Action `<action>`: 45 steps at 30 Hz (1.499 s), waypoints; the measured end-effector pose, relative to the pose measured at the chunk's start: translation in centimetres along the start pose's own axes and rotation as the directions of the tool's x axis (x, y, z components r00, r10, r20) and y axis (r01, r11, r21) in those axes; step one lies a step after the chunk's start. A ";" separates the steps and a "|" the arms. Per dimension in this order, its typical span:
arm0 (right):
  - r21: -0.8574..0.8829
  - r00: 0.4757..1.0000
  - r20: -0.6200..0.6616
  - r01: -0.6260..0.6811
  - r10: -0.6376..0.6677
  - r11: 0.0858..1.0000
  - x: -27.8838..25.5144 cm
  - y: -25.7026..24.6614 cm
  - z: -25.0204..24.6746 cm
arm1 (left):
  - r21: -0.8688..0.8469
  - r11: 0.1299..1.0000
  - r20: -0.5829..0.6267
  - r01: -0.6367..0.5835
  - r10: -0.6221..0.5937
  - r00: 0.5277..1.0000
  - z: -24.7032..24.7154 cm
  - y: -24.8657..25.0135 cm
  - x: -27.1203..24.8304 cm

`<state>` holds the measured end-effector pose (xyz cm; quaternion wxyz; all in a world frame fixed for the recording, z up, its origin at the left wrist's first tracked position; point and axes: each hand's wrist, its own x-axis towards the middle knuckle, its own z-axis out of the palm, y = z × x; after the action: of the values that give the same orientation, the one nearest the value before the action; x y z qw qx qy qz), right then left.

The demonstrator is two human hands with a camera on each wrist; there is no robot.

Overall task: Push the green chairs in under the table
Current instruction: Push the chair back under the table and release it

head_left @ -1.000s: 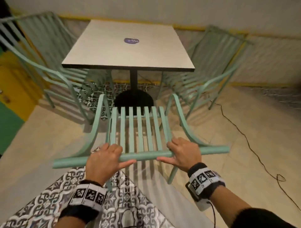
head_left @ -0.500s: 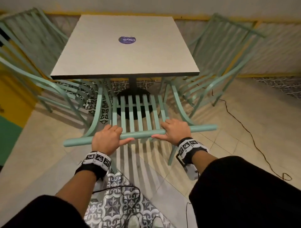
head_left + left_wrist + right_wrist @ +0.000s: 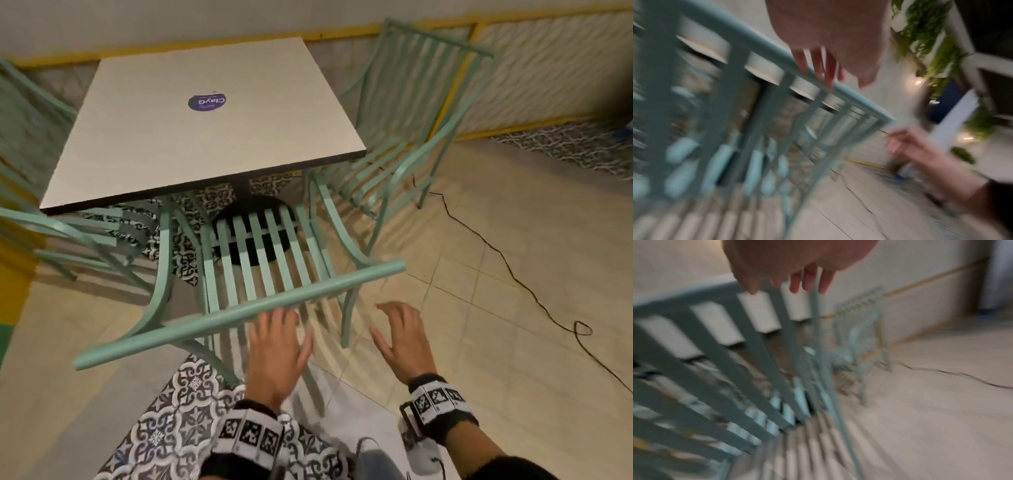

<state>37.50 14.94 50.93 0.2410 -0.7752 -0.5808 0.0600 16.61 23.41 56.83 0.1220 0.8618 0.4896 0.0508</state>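
Both hands, left hand [image 3: 275, 353] and right hand [image 3: 404, 342], are hovering with fingers spread, gripping nothing, beside the near green chair [image 3: 239, 311] at the surface [image 3: 205, 137].

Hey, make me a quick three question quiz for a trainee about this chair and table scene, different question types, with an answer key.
1. True or false: both hands grip the top rail of the near chair.
2. Multiple choice: what lies on the table? A) a purple round sticker B) a plate C) a cup
3. Fill in: a thin black ____ trails across the floor tiles to the right of the chairs.

Key
1. False. The left hand and right hand are both open, fingers spread, on the person's side of the rail; only the left fingertips look close to it.
2. A, the sticker.
3. cable
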 end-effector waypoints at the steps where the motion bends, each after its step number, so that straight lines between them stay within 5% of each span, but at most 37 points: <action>1: -0.023 0.994 0.081 -0.072 0.074 0.997 -2.2 2.9 0.1 | -0.082 0.991 0.154 -0.104 0.116 0.981 1.1 3.1 0.2; 3: -0.106 0.939 0.268 -0.194 0.216 0.975 -5.5 9.3 0.2 | -0.222 0.954 0.396 -0.201 0.277 0.875 3.6 8.6 1.7; 6: -0.232 0.842 0.402 -0.286 0.359 0.930 -5.3 18.2 -1.7 | -0.250 0.933 0.473 -0.259 0.352 0.808 6.8 15.7 7.1; 8: -0.277 0.815 0.439 -0.278 0.379 0.920 -0.8 22.9 -4.8 | -0.257 0.939 0.439 -0.228 0.324 0.838 8.7 20.6 13.2; 12: -0.295 0.887 0.391 -0.130 0.244 0.946 13.5 31.6 -11.4 | -0.351 0.934 0.294 -0.058 0.169 0.941 11.4 29.8 26.2; 16: -0.308 0.915 0.394 0.040 0.090 0.951 28.0 36.7 -16.0 | -0.382 0.921 0.193 0.068 0.008 0.981 12.0 35.4 36.3; 25: -0.293 0.897 0.430 0.245 -0.102 0.924 53.5 44.9 -15.1 | -0.404 0.887 0.043 0.222 -0.224 0.974 15.8 38.5 57.2; 29: -0.352 0.845 0.512 0.372 -0.156 0.859 64.2 49.7 -13.6 | -0.415 0.850 0.068 0.324 -0.326 0.943 18.6 40.0 67.8; 35: -0.467 0.717 0.655 0.632 -0.239 0.618 78.6 55.4 -13.1 | -0.336 0.876 0.119 0.346 -0.326 0.938 22.7 42.5 79.4; 38: -0.472 0.583 0.781 0.787 -0.226 0.397 83.5 59.0 -13.3 | -0.266 0.880 0.187 0.392 -0.352 0.917 25.6 44.4 84.1; 41: -0.403 0.428 0.866 0.904 -0.258 0.144 84.9 61.3 -11.0 | -0.128 0.845 0.216 0.519 -0.487 0.847 28.3 45.2 86.9; 45: -0.416 0.444 0.856 0.896 -0.267 0.155 84.3 61.3 -9.5 | -0.070 0.832 0.193 0.551 -0.531 0.825 28.6 45.1 87.5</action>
<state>121.26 77.59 47.80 -0.3769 -0.3908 -0.8336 -0.1015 105.14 71.61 38.13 0.2242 0.6795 0.6980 -0.0277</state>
